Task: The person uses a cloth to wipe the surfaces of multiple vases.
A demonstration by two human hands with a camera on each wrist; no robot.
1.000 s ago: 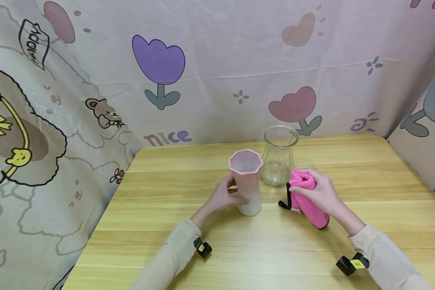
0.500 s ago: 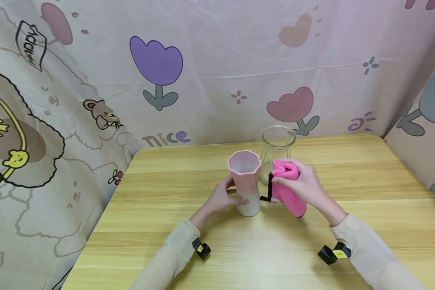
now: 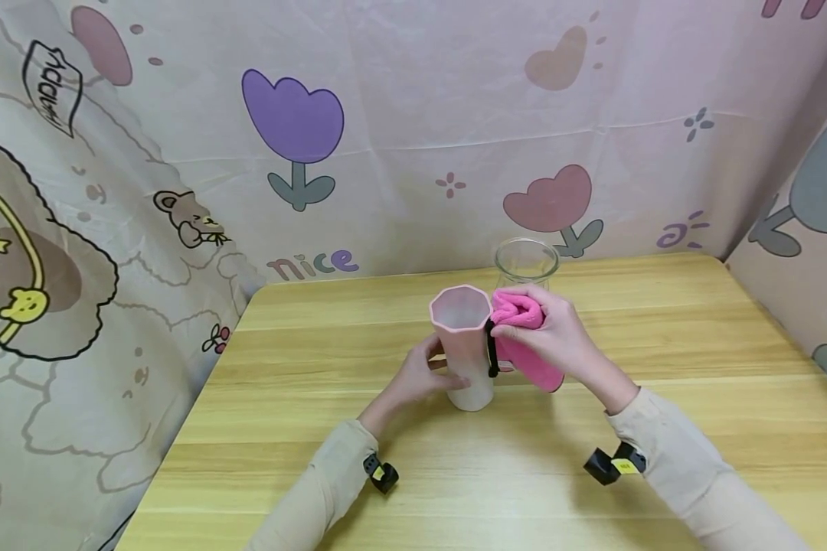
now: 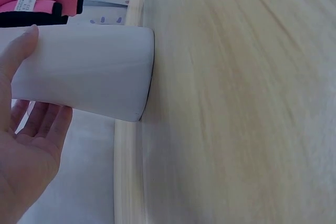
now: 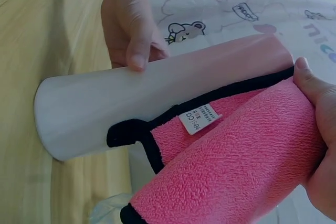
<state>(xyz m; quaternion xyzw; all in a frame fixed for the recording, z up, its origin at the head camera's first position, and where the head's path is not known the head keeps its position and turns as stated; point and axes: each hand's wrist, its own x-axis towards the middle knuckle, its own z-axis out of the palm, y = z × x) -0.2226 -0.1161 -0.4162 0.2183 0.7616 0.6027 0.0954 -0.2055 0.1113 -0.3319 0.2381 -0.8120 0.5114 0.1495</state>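
Note:
A tall vase (image 3: 463, 360), pink at its faceted rim and fading to white below, stands upright on the table. My left hand (image 3: 422, 373) holds it low on its left side, thumb in front and fingers behind, as the left wrist view shows too. My right hand (image 3: 554, 329) grips a folded pink towel (image 3: 527, 363) near its top, right beside the vase's upper right side. In the right wrist view the towel's black edging (image 5: 220, 95) overlaps the vase wall, and a white label (image 5: 199, 118) shows on the towel.
Behind the towel and right hand stands a clear glass vase (image 3: 527, 260), its lower part hidden. The wooden table (image 3: 303, 337) meets a printed cloth backdrop (image 3: 400, 115) at the back and left.
My right hand has carried the pink towel left and slightly upward, up to the pink-and-white vase, covering most of the glass vase. My left hand keeps its hold on the vase.

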